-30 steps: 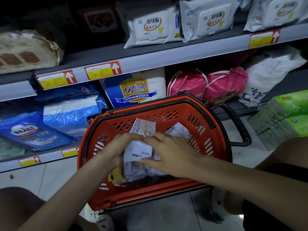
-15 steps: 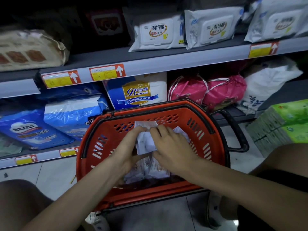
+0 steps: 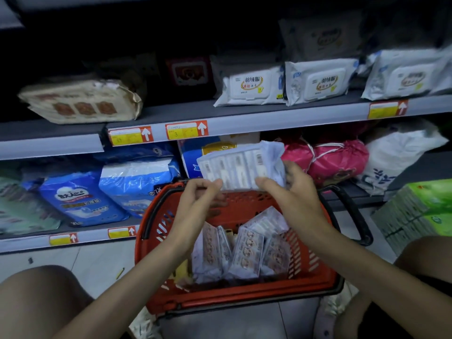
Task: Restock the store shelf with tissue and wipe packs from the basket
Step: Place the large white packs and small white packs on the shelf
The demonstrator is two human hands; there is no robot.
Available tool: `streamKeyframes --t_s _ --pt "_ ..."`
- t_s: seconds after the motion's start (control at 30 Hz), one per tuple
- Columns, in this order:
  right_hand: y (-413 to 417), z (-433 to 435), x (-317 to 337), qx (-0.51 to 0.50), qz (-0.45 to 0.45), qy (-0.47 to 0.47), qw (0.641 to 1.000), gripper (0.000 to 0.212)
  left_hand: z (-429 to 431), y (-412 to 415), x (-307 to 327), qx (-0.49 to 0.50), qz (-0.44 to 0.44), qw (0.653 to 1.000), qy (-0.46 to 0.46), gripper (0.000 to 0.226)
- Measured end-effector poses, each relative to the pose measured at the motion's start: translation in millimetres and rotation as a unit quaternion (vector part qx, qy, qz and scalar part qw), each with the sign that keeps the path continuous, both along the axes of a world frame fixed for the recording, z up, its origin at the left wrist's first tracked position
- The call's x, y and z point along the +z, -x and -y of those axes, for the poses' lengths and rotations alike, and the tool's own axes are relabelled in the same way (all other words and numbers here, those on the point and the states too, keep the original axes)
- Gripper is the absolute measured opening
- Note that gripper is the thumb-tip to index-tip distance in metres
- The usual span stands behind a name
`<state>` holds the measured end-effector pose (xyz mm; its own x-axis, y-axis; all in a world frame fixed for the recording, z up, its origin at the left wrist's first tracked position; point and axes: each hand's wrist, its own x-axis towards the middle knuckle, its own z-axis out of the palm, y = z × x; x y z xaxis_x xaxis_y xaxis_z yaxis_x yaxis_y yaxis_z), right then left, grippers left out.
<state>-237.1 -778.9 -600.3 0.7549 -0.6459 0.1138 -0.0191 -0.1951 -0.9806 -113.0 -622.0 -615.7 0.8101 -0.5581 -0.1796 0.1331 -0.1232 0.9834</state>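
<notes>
A white multi-pack of pocket tissues [image 3: 241, 166] is held up above the far rim of the red basket [image 3: 325, 287]. My left hand [image 3: 201, 194] pinches its lower left edge. My right hand [image 3: 285, 192] grips its lower right side, fingers curled round the wrapper. Several more white tissue packs [image 3: 247, 250] stand on end inside the basket. The grey shelf [image 3: 269, 119] runs just above the held pack, with white wipe packs [image 3: 252, 85] lined along it.
Blue diaper bags [image 3: 132, 182] and pink bags [image 3: 335, 160] fill the lower shelf behind the basket. A beige pack [image 3: 80, 101] lies on the upper shelf's left. Green tissue cartons [image 3: 420, 211] sit at right. My knees flank the basket on the tiled floor.
Both hands have lifted one tissue multi-pack out of the basket and raised it toward the shelves. The view has tilted up slightly.
</notes>
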Motion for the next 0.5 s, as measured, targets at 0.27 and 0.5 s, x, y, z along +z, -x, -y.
streamKeyframes --t_s 0.27,0.5 --pt "8 -9 36 0.052 0.096 -0.167 0.980 0.056 -18 -1 45 0.044 -0.004 0.993 0.105 0.060" --pt "3 -23 91 0.102 0.100 -0.046 0.989 0.018 -29 -25 113 0.073 0.071 0.984 0.148 0.057"
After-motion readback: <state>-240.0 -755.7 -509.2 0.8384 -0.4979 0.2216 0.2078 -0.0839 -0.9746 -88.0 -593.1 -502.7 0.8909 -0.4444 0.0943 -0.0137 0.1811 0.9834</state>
